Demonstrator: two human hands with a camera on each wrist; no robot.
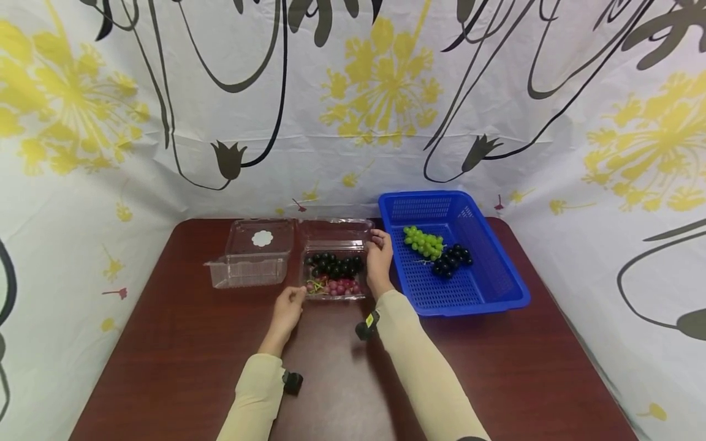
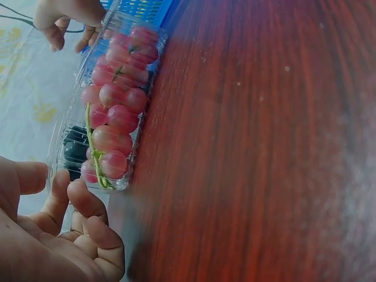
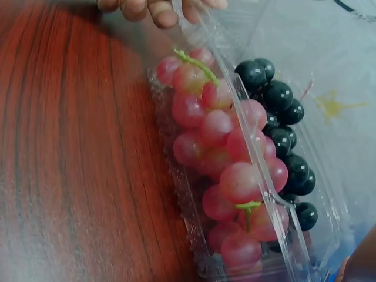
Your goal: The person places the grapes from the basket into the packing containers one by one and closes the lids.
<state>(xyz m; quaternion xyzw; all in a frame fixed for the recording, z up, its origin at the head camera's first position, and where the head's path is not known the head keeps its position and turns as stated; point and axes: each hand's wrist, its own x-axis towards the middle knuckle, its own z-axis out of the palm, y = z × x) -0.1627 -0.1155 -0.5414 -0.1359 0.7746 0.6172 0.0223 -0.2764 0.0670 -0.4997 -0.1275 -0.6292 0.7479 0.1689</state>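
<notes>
A clear plastic clamshell box (image 1: 336,242) lies with its lid raised at the back of the table. Pink grapes (image 3: 216,126) fill its near side, and black grapes (image 3: 288,141) sit behind them. My left hand (image 1: 288,311) pinches the rim at the box's near left corner between thumb and fingers, as the left wrist view shows. At the box's right side, my right hand (image 1: 379,260) holds the edge with bent fingers (image 2: 57,36). Its thumb is mostly hidden in the right wrist view.
A second clear clamshell box (image 1: 248,269), with a white label on its lid, stands to the left. On the right, a blue basket (image 1: 499,263) holds green grapes (image 1: 423,242) and a bunch of black grapes (image 1: 452,260). Patterned cloth (image 1: 342,171) hangs behind the brown table (image 1: 187,343).
</notes>
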